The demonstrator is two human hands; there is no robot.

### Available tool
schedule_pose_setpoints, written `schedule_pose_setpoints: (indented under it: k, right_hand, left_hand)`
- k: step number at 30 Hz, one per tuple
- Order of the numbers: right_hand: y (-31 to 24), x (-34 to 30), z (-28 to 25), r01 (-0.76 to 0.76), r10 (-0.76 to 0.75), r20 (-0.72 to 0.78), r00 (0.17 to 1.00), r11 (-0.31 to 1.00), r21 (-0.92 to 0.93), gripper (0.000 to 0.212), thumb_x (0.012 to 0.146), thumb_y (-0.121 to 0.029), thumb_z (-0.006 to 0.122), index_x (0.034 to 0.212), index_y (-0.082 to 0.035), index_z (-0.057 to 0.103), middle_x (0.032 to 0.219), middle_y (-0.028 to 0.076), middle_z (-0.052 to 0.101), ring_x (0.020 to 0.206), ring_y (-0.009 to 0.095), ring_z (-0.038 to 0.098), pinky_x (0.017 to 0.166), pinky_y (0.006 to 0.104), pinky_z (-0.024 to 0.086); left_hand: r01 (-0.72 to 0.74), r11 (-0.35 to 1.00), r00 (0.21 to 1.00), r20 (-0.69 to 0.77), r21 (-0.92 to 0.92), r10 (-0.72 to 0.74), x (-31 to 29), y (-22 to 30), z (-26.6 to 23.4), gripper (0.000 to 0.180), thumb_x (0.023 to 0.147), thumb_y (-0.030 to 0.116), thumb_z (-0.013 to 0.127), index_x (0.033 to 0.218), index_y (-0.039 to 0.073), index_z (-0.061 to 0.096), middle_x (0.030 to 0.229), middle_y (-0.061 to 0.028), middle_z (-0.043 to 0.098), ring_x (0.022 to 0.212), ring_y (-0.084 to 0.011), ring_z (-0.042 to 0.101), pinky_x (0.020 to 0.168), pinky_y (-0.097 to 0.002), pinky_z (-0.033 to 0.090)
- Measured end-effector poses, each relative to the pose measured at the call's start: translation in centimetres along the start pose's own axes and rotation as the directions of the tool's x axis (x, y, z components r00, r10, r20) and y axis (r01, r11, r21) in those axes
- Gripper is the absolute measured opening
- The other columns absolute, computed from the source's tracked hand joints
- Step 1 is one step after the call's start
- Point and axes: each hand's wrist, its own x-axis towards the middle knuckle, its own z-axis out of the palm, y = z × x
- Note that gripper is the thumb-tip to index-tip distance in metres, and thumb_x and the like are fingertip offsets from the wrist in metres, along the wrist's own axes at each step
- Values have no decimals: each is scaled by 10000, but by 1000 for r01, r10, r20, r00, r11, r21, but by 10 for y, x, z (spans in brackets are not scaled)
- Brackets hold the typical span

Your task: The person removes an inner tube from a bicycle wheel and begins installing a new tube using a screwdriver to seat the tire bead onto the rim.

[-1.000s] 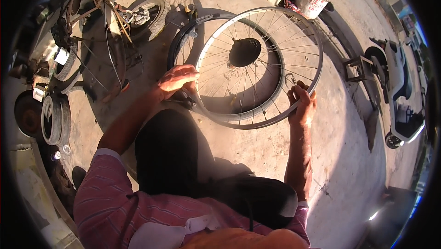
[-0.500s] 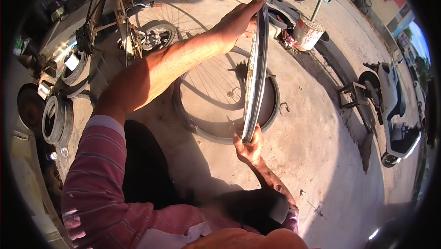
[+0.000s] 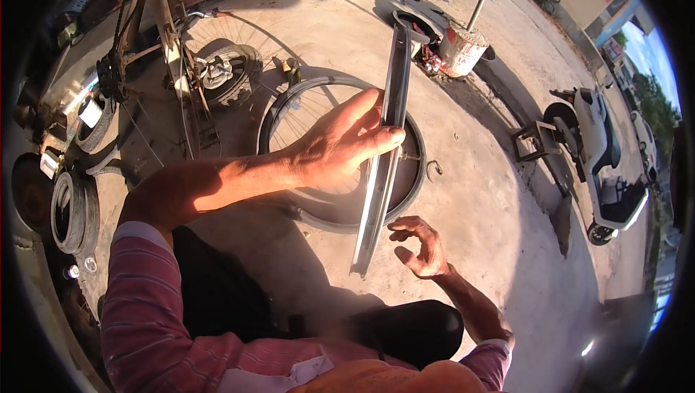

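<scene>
A grey metal bicycle wheel rim (image 3: 377, 197) stands on edge in front of me, seen nearly edge-on and tilted. My left hand (image 3: 344, 136) grips it along its upper half, thumb across the near face and fingers behind. To the right of the rim's lower end is my right hand (image 3: 423, 247), apart from it, with bent, spread fingers and nothing in them. Beneath the rim a black bicycle tyre (image 3: 308, 213) lies on the concrete floor, partly hidden by my left hand and the rim. Shadows of spokes fall inside its ring.
A bicycle frame (image 3: 168, 38) stands at the upper left beside a wheel (image 3: 246, 74). Several tyres (image 3: 67, 212) lean at the far left. A whitish bucket (image 3: 463, 51) holds a pole. A small stool (image 3: 536, 141) and a white scooter (image 3: 608, 154) stand right.
My right hand has let go of the rim's lower end and moved right and down. My left hand has shifted from the rim's top down towards its middle, and the rim has tilted.
</scene>
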Motion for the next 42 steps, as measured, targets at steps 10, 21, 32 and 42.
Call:
schedule_pose_setpoints:
  k: [10, 21, 32, 42]
  right_hand:
    - [-140, 139, -18, 190, -86, -271, 959, 903, 385, 617, 997, -314, 612, 1471, 51, 459, 1372, 167, 593, 1290, 243, 546, 1096, 383, 417]
    - [-152, 151, 5, 250, -95, -317, 944, 831, 497, 524, 958, -56, 619, 1452, 54, 484, 1299, 161, 639, 1117, 224, 652, 1005, 381, 522]
    - [-99, 169, -5, 315, -44, -412, 910, 720, 619, 423, 1037, -116, 586, 1432, 26, 530, 1318, 105, 648, 1174, 194, 612, 1046, 378, 468]
    - [-111, 160, -15, 123, -82, -560, 824, 992, 36, 404, 998, -215, 710, 1281, 61, 625, 1183, 136, 715, 1048, 181, 667, 918, 302, 512]
  left_hand:
    - [11, 1000, 998, 66, 14, -12, -39, 14, 18, 456, 981, 152, 700, 1322, -14, 446, 1006, -104, 560, 908, -179, 549, 817, -385, 493]
    - [-100, 983, 987, 138, 151, 79, -36, 11, 1, 555, 961, 118, 698, 1420, -30, 422, 1116, -134, 574, 1019, -209, 572, 878, -386, 500]
    - [346, 929, 932, 64, 134, -356, -12, 30, -22, 521, 948, -8, 559, 1452, -31, 429, 1119, -116, 656, 1029, -150, 629, 879, -338, 531]
    - [73, 905, 997, -47, 419, -59, 4, 8, -56, 361, 1014, -13, 548, 1369, 43, 579, 839, 1, 610, 745, -55, 544, 637, -260, 454]
